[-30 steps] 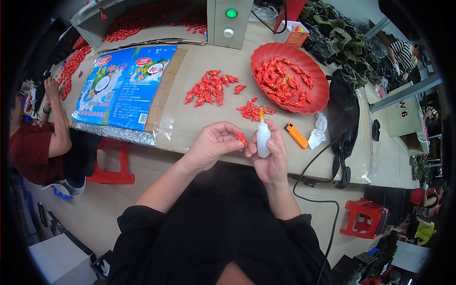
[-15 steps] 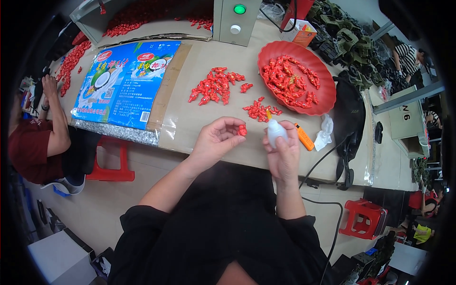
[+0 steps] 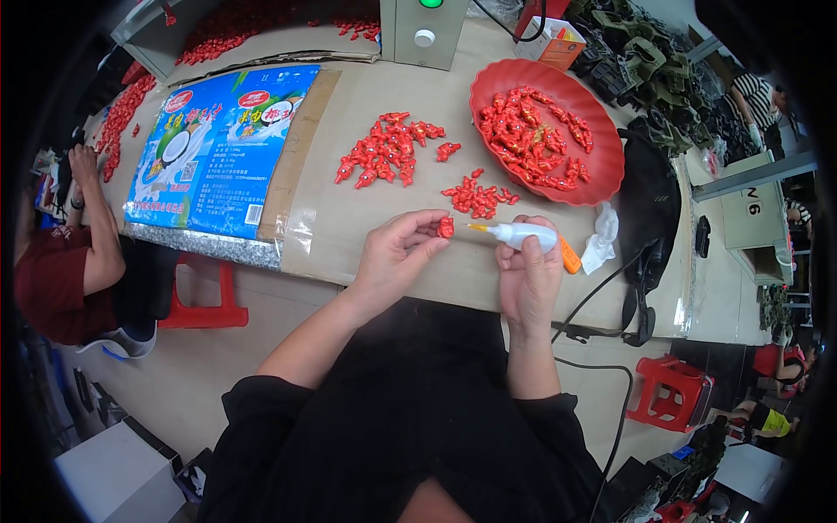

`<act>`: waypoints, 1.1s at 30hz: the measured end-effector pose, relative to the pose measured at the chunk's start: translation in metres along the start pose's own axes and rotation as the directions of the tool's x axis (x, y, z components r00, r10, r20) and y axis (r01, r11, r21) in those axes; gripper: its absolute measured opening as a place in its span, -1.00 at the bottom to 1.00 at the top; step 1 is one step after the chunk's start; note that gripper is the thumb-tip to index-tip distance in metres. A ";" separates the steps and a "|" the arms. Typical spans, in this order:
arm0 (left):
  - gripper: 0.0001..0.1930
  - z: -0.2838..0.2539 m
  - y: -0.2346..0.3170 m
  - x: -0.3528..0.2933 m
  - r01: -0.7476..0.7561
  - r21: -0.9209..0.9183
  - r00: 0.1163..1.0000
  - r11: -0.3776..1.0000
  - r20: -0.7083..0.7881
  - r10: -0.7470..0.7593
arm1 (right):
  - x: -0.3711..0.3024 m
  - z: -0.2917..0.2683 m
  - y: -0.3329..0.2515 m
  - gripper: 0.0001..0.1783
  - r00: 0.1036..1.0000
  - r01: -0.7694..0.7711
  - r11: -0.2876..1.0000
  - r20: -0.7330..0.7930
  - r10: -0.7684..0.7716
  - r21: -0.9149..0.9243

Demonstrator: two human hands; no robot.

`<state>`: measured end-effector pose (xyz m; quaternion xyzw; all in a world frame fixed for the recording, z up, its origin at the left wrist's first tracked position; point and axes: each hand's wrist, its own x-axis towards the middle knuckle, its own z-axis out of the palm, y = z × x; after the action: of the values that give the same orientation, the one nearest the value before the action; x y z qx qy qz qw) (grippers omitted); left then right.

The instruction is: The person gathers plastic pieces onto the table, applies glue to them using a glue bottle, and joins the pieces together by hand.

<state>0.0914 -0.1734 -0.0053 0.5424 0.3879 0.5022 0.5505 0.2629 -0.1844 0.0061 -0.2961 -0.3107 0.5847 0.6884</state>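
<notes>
Between thumb and fingertips, my left hand (image 3: pixel 397 260) pinches a small red plastic piece (image 3: pixel 445 227). My right hand (image 3: pixel 528 283) is closed round a white squeeze bottle (image 3: pixel 526 235) with a thin yellowish nozzle. The bottle lies tilted on its side, its tip pointing left at the red piece, a short gap apart. Just beyond my hands is a pile of small red parts (image 3: pixel 478 197). Farther off to the left lies a heap of larger red figure-like pieces (image 3: pixel 384 150). A red fluted bowl (image 3: pixel 602 144) at the right holds many similar pieces.
An orange tool (image 3: pixel 569 256) and crumpled white tissue (image 3: pixel 600 241) lie beside my right hand. A black bag (image 3: pixel 649 200) sits at the table's right. Blue printed cardboard (image 3: pixel 218 157) covers the left side, where another person (image 3: pixel 65 261) sits. A grey box (image 3: pixel 422 35) stands behind.
My right hand has turned the bottle from upright to sideways, its nozzle now facing the red piece. My left hand keeps its pinch. The view has shifted slightly.
</notes>
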 end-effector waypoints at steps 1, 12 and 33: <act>-0.70 0.000 0.000 0.000 -0.022 0.019 1.000 1.000 -0.009 0.022 | -0.001 -0.001 0.002 -0.72 1.000 -0.002 1.000 -0.002 0.002 0.002; -0.72 -0.001 0.002 0.002 -0.088 0.191 0.996 0.978 0.033 0.083 | -0.014 -0.003 0.009 -0.71 0.927 0.374 0.739 0.197 -0.319 -0.560; -0.79 0.003 -0.001 0.001 -0.031 0.125 0.995 0.992 -0.091 0.042 | -0.015 -0.002 0.012 -0.63 0.818 0.564 0.483 0.374 -0.436 -0.670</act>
<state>0.0948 -0.1734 -0.0063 0.5584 0.4334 0.5120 0.4880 0.2548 -0.1979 -0.0054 -0.4054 -0.6490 0.1942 0.6138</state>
